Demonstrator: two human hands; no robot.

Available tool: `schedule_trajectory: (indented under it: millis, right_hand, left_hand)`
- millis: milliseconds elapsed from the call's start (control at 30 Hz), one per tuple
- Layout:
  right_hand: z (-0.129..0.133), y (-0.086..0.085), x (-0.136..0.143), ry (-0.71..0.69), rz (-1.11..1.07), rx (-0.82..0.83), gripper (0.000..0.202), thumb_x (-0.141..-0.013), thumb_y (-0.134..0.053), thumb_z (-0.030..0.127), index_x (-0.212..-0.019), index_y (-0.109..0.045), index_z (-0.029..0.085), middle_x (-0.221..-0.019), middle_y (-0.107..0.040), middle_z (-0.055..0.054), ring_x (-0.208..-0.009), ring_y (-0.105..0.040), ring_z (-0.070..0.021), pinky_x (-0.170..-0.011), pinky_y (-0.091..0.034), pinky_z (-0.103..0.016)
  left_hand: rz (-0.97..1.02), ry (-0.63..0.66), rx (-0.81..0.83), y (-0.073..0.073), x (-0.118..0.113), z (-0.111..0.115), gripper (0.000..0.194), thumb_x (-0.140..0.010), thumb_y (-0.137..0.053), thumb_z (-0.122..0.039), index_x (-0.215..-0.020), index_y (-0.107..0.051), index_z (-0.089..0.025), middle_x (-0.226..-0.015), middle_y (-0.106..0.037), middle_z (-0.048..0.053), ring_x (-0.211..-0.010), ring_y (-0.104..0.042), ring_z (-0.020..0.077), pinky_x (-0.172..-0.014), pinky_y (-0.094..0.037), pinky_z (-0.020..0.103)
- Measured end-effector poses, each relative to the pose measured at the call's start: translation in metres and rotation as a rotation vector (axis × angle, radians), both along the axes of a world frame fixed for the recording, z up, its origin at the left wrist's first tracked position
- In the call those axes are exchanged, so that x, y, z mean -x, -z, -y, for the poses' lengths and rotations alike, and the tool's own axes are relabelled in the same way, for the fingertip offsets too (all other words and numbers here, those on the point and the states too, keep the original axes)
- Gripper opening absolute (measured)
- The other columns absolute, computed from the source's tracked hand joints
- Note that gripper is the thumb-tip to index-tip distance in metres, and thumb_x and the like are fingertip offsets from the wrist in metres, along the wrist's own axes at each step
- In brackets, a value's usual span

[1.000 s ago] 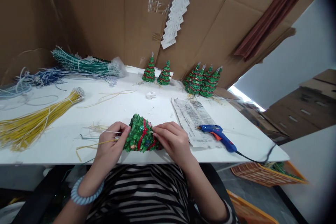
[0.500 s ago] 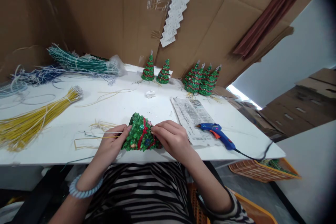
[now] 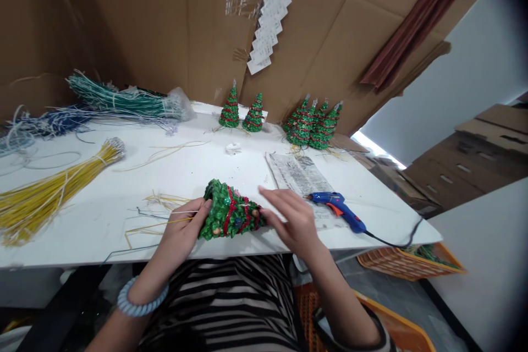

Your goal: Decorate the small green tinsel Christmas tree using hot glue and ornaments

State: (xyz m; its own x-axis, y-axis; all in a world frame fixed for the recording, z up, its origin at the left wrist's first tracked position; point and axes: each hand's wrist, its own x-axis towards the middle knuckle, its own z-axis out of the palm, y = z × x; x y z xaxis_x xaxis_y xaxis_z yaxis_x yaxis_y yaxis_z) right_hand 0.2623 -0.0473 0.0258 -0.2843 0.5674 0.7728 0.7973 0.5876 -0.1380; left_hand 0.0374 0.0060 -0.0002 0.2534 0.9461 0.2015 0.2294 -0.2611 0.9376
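A small green Christmas tree figurine (image 3: 231, 214) with red garlands lies on its side near the table's front edge, its tip pointing right. My left hand (image 3: 185, 231) grips it by the wide base; thin white, yellow and green wires stick out leftward past the fingers. At the tip end is my right hand (image 3: 291, 217), fingers apart, the thumb side close to or touching the tip. To the right a blue glue gun (image 3: 340, 209) rests partly on a folded newspaper (image 3: 301, 176).
Several finished-looking trees (image 3: 305, 126) stand along the back, with two more trees (image 3: 230, 107) left of them. Bundled yellow wires (image 3: 61, 190) and green wires (image 3: 119, 102) lie at left. Orange crates (image 3: 408, 264) sit beyond the table's right edge. Cardboard (image 3: 165, 27) walls the back.
My right hand has let go of the tree's side and moved right with its fingers spread, uncovering the tip. My left hand keeps its hold on the base.
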Motion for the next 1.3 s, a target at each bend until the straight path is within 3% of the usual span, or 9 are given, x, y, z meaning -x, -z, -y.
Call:
schedule_trajectory:
  millis: [67,167,267,333,500,700,1067,1300]
  right_hand:
    - [0.008,0.003,-0.023,0.223,-0.084,-0.020,0.027,-0.092,-0.052,0.023,-0.116,-0.065,0.022,-0.098,-0.074,-0.008,-0.088,-0.067,-0.0220,-0.078,-0.054,-0.037]
    - [0.021,0.009,-0.061,0.706,-0.194,0.011,0.030,-0.092,-0.049,0.036,-0.103,-0.070,0.017,-0.103,-0.072,-0.012,-0.098,-0.064,-0.0273,-0.090,-0.049,-0.042]
    - [0.032,0.014,-0.089,1.147,-0.179,0.332,0.041,-0.089,-0.049,0.041,-0.113,-0.066,0.011,-0.116,-0.067,-0.016,-0.106,-0.058,-0.0329,-0.095,-0.044,-0.044]
    - [0.037,0.016,-0.098,1.293,-0.164,0.524,0.050,-0.088,-0.051,0.047,-0.119,-0.062,0.009,-0.119,-0.064,-0.018,-0.109,-0.056,-0.0357,-0.094,-0.043,-0.045]
    - [0.040,0.020,-0.102,1.393,-0.166,0.655,0.067,-0.085,-0.051,0.059,-0.128,-0.054,0.008,-0.125,-0.060,-0.021,-0.112,-0.054,-0.0414,-0.087,-0.046,-0.050]
    - [0.038,0.025,-0.111,1.394,-0.135,0.746,0.058,-0.086,-0.049,0.056,-0.121,-0.061,0.011,-0.116,-0.065,-0.020,-0.109,-0.057,-0.0395,-0.085,-0.046,-0.048]
    - [0.041,0.021,-0.122,1.435,-0.334,0.691,0.054,-0.084,-0.049,0.059,-0.118,-0.062,0.018,-0.097,-0.071,-0.017,-0.096,-0.065,-0.0348,-0.078,-0.046,-0.041]
    - [0.039,0.024,-0.123,1.385,-0.359,0.640,0.052,-0.081,-0.055,0.054,-0.119,-0.059,0.018,-0.112,-0.068,-0.014,-0.104,-0.063,-0.0326,-0.083,-0.045,-0.039]
  left_hand:
    - [-0.006,0.001,-0.009,0.001,0.001,0.001,0.045,-0.085,-0.049,-0.053,-0.054,-0.042,-0.021,-0.055,-0.041,-0.002,-0.056,-0.038,0.0138,-0.053,-0.033,0.025]
    - [-0.018,0.001,-0.015,0.001,0.003,0.001,0.044,-0.085,-0.049,-0.052,-0.055,-0.043,-0.020,-0.055,-0.041,-0.003,-0.056,-0.038,0.0138,-0.053,-0.032,0.025]
    - [-0.031,0.001,-0.015,0.000,0.005,0.001,0.044,-0.084,-0.051,-0.051,-0.054,-0.044,-0.020,-0.054,-0.040,-0.003,-0.055,-0.037,0.0137,-0.053,-0.031,0.025]
    - [-0.035,-0.003,-0.013,0.000,0.005,0.001,0.044,-0.084,-0.052,-0.052,-0.054,-0.043,-0.020,-0.054,-0.040,-0.003,-0.055,-0.037,0.0135,-0.052,-0.031,0.025]
    - [-0.040,-0.010,-0.015,-0.001,0.005,0.001,0.046,-0.082,-0.054,-0.054,-0.052,-0.042,-0.021,-0.052,-0.043,-0.002,-0.055,-0.041,0.0144,-0.050,-0.034,0.024]
    - [-0.065,-0.029,-0.037,-0.001,0.006,0.001,0.047,-0.082,-0.054,-0.056,-0.051,-0.042,-0.022,-0.049,-0.042,-0.003,-0.055,-0.044,0.0151,-0.048,-0.036,0.023]
    - [-0.104,-0.026,-0.058,-0.003,0.006,0.001,0.047,-0.083,-0.051,-0.056,-0.052,-0.042,-0.022,-0.051,-0.044,-0.002,-0.055,-0.043,0.0152,-0.049,-0.035,0.023]
    - [-0.112,-0.011,-0.050,-0.005,0.005,0.001,0.050,-0.082,-0.049,-0.059,-0.052,-0.039,-0.021,-0.054,-0.046,-0.002,-0.054,-0.041,0.0145,-0.050,-0.034,0.024]
